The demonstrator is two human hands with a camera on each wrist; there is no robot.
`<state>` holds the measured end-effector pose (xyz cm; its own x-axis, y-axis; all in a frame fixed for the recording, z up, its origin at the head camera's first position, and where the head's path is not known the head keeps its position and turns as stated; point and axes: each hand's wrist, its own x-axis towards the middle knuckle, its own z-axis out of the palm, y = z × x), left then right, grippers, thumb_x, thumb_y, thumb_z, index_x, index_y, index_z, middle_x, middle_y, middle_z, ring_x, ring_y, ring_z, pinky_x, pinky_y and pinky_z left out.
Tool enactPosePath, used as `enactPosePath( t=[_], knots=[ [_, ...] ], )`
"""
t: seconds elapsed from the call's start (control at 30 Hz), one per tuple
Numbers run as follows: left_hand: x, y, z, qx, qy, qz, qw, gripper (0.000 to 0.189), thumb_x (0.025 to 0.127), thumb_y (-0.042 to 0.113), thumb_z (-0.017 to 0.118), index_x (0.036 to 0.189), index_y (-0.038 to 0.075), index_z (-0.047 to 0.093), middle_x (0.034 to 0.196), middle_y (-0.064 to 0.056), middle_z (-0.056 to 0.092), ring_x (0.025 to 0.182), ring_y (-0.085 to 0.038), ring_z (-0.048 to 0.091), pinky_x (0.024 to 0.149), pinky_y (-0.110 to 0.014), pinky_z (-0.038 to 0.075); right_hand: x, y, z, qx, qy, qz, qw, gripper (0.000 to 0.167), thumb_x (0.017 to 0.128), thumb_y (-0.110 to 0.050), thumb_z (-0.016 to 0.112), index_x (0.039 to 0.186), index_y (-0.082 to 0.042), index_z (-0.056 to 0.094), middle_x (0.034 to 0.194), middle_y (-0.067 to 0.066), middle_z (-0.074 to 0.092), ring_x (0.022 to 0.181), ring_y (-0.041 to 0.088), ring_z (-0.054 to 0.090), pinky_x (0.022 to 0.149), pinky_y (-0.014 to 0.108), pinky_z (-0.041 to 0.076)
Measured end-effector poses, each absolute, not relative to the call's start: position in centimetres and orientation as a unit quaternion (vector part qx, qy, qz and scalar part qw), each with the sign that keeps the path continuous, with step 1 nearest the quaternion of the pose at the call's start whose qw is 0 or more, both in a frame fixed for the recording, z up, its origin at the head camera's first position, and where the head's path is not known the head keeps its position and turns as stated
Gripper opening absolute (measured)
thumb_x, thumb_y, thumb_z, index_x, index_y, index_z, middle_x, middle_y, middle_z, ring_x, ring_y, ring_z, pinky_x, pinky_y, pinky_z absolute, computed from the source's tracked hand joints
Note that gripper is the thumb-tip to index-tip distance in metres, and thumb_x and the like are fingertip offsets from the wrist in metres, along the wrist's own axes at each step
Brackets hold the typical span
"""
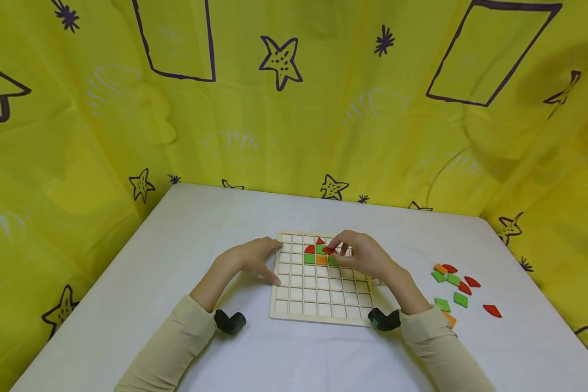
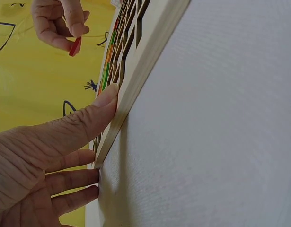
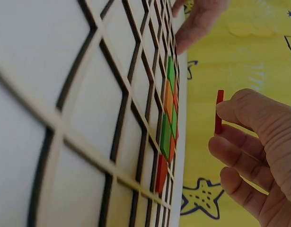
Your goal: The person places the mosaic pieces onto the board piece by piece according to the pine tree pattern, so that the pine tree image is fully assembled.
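A pale wooden grid board [image 1: 296, 294] lies on the white table. In its upper part sit several tiles, among them an orange tile [image 1: 322, 260], a green tile [image 1: 309, 259] and a red pointed tile [image 1: 320, 240]. Above these, my right hand [image 1: 367, 256] pinches a thin red tile [image 3: 219, 97] between thumb and fingertips; the right wrist view shows it edge-on, raised off the board. My left hand [image 1: 252, 258] is at the board's left side, fingers extended. Its thumb [image 2: 105, 99] rests on the wooden rim, while the other fingers reach along the far side.
Loose red, green and orange tiles lie scattered to the right of the board, including a green tile [image 1: 461, 299] and a red tile [image 1: 492, 311]. A yellow patterned curtain [image 1: 294, 120] stands behind the table [image 1: 215, 218] and along its sides.
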<state>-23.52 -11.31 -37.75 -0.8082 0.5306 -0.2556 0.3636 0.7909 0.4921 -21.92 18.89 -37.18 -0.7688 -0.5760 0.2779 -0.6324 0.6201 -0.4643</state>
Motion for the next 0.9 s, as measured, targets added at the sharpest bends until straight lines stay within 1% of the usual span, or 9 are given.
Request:
enactPosePath(
  t=[0.17, 0.3, 0.37, 0.53, 0.67, 0.9],
  knots=[
    [-23.5, -11.3, -37.7, 0.243, 0.926, 0.215, 0.192, 0.096, 0.077, 0.032, 0.092, 0.153, 0.000, 0.043, 0.155, -0.017, 0.045, 0.146, -0.032, 0.040, 0.122, -0.045, 0.032, -22.0, 17.0, -37.5, 0.350, -0.899, 0.260, 0.030, 0.016, 0.089, -0.008, 0.078, 0.105, -0.008, 0.074, 0.098, -0.001, 0.070, 0.081, 0.017, 0.061, 0.066, 0.025, 0.051],
    [-23.5, -11.4, -37.6, 0.246, 0.926, 0.213, 0.192, 0.095, 0.077, 0.032, 0.092, 0.152, 0.000, 0.043, 0.155, -0.018, 0.046, 0.146, -0.033, 0.040, 0.122, -0.045, 0.032, -22.2, 15.6, -37.8, 0.352, -0.900, 0.256, 0.012, 0.016, 0.090, -0.009, 0.077, 0.106, -0.010, 0.073, 0.098, -0.001, 0.070, 0.079, 0.015, 0.061, 0.068, 0.025, 0.052],
    [-23.5, -11.4, -37.5, 0.248, 0.926, 0.212, 0.193, 0.095, 0.077, 0.033, 0.092, 0.152, -0.001, 0.044, 0.155, -0.018, 0.046, 0.146, -0.033, 0.040, 0.122, -0.045, 0.032, -22.3, 15.0, -37.9, 0.360, -0.899, 0.250, 0.012, 0.016, 0.090, -0.008, 0.076, 0.106, -0.011, 0.073, 0.101, -0.002, 0.071, 0.080, 0.014, 0.062, 0.070, 0.025, 0.053],
    [-23.5, -11.5, -37.4, 0.251, 0.926, 0.209, 0.191, 0.096, 0.077, 0.035, 0.092, 0.152, -0.001, 0.043, 0.155, -0.018, 0.045, 0.146, -0.033, 0.040, 0.122, -0.046, 0.032, -22.7, 13.6, -38.0, 0.390, -0.894, 0.218, 0.022, 0.013, 0.091, -0.011, 0.076, 0.104, -0.012, 0.075, 0.103, -0.002, 0.072, 0.084, 0.014, 0.061, 0.076, 0.028, 0.054],
    [-23.6, -11.5, -37.4, 0.253, 0.925, 0.208, 0.191, 0.096, 0.077, 0.036, 0.091, 0.152, -0.001, 0.043, 0.155, -0.018, 0.046, 0.146, -0.033, 0.040, 0.122, -0.046, 0.032, -23.0, 12.8, -37.9, 0.393, -0.898, 0.200, 0.009, 0.013, 0.091, -0.011, 0.075, 0.104, -0.012, 0.075, 0.102, -0.003, 0.072, 0.087, 0.013, 0.061, 0.079, 0.030, 0.055],
    [-23.5, -11.5, -37.5, 0.255, 0.925, 0.206, 0.191, 0.095, 0.078, 0.035, 0.091, 0.151, -0.002, 0.043, 0.154, -0.018, 0.046, 0.146, -0.033, 0.041, 0.122, -0.046, 0.032, -23.5, 11.9, -37.8, 0.384, -0.907, 0.172, -0.021, 0.012, 0.093, -0.009, 0.074, 0.104, -0.011, 0.077, 0.104, -0.001, 0.070, 0.085, 0.012, 0.062, 0.077, 0.028, 0.054]
  ],
)
